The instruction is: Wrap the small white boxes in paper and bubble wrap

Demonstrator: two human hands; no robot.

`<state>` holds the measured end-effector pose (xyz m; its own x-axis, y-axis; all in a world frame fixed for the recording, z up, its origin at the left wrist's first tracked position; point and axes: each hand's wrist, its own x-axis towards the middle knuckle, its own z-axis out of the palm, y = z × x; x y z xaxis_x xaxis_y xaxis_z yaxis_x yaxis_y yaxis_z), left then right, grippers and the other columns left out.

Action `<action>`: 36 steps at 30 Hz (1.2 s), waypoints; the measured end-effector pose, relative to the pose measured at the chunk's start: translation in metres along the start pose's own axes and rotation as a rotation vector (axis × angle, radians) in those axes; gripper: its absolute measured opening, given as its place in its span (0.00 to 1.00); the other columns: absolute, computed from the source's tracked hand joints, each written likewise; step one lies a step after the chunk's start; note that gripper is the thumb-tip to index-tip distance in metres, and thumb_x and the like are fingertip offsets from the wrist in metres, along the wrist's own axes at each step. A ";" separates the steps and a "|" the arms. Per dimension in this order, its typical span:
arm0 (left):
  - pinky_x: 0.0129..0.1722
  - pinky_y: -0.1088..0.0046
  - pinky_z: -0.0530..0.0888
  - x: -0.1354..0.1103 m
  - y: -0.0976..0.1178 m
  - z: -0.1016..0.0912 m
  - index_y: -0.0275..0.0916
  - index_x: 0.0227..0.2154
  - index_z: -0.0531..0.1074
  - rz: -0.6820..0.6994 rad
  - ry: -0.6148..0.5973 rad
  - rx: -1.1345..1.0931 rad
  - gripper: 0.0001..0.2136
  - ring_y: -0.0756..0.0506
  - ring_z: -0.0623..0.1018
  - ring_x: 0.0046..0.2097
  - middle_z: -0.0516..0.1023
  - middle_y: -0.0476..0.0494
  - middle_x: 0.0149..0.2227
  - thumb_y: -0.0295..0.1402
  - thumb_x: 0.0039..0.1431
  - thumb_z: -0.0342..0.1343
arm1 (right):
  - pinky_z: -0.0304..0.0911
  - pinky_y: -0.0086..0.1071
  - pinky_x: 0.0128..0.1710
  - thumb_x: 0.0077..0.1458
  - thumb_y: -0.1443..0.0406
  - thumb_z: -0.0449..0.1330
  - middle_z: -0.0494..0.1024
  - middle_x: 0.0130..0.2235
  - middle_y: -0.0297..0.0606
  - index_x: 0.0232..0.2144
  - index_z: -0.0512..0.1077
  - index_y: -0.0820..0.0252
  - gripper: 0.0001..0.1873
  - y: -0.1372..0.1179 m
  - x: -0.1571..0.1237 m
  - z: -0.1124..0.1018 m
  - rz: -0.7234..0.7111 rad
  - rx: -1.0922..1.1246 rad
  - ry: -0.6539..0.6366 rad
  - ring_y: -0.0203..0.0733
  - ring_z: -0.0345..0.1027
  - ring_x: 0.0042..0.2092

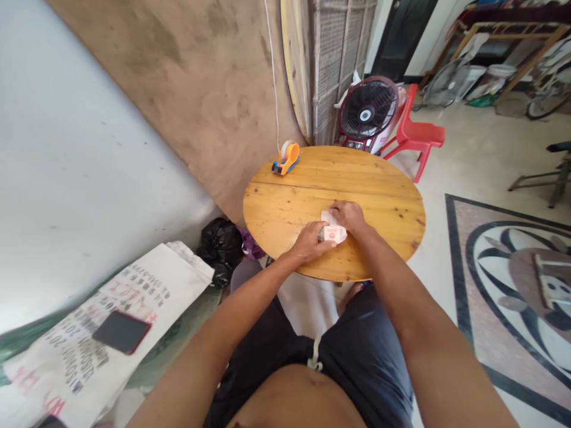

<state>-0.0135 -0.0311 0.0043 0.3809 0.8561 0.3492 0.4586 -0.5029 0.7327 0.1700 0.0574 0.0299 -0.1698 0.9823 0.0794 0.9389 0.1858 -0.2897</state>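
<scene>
Mid-frame, my left hand [310, 241] and right hand [348, 215], each grip closed on white packet [334, 234], on round wooden surface [285, 202].

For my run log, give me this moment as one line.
left hand: grips white packet | right hand: touching packet's far side | surface: round wooden table | nearby: orange tape dispenser at far edge

Table [285, 202] is seen in honey-yellow wood w/ fine grain lines & dark knots. Packet [334, 233] is shown white w/ a pink mark. Tape dispenser [286, 159]: orange & blue. Chair [417, 135] is coloured red; fan [368, 110] black grille, maroon rim. Sack [66, 362] is printed white w/ red & black lettering. Floor [473, 160]: cream, inlaid w/ black-ringed grey pattern.
</scene>
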 end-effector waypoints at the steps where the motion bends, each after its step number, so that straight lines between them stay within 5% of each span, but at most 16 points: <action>1: 0.54 0.57 0.73 0.000 -0.002 0.000 0.38 0.50 0.71 0.012 -0.011 -0.009 0.22 0.38 0.77 0.50 0.78 0.38 0.48 0.43 0.56 0.64 | 0.64 0.33 0.45 0.63 0.60 0.56 0.85 0.47 0.42 0.45 0.82 0.55 0.16 -0.001 0.001 0.000 0.007 0.002 -0.002 0.45 0.76 0.48; 7: 0.60 0.52 0.71 0.008 -0.019 0.004 0.39 0.53 0.67 0.189 0.007 -0.024 0.26 0.35 0.74 0.57 0.73 0.34 0.55 0.41 0.54 0.66 | 0.65 0.31 0.49 0.63 0.65 0.56 0.85 0.47 0.42 0.44 0.82 0.59 0.15 0.003 0.011 -0.002 0.060 0.122 0.083 0.44 0.77 0.48; 16: 0.61 0.51 0.71 0.010 -0.024 0.007 0.40 0.47 0.65 0.360 0.014 0.050 0.14 0.36 0.70 0.63 0.71 0.30 0.57 0.26 0.58 0.56 | 0.68 0.33 0.49 0.61 0.65 0.57 0.85 0.43 0.45 0.44 0.82 0.63 0.15 0.017 0.038 -0.002 0.109 0.228 0.181 0.45 0.78 0.45; 29: 0.64 0.50 0.70 0.032 -0.034 0.009 0.41 0.47 0.65 0.253 0.034 0.094 0.15 0.37 0.70 0.65 0.71 0.30 0.62 0.25 0.57 0.57 | 0.67 0.33 0.51 0.63 0.64 0.55 0.85 0.45 0.47 0.44 0.82 0.63 0.17 0.009 0.070 -0.003 0.112 0.163 0.208 0.46 0.77 0.48; 36: 0.67 0.50 0.67 0.029 -0.028 0.006 0.40 0.50 0.65 0.187 0.005 0.078 0.16 0.37 0.67 0.68 0.69 0.29 0.64 0.26 0.58 0.56 | 0.65 0.36 0.54 0.64 0.63 0.52 0.84 0.46 0.51 0.50 0.79 0.68 0.22 0.014 0.065 0.001 0.143 0.181 0.204 0.49 0.76 0.50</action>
<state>-0.0103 0.0070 -0.0101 0.4615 0.7474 0.4779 0.4414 -0.6607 0.6072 0.1719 0.1242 0.0299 0.0412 0.9768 0.2101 0.8774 0.0652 -0.4753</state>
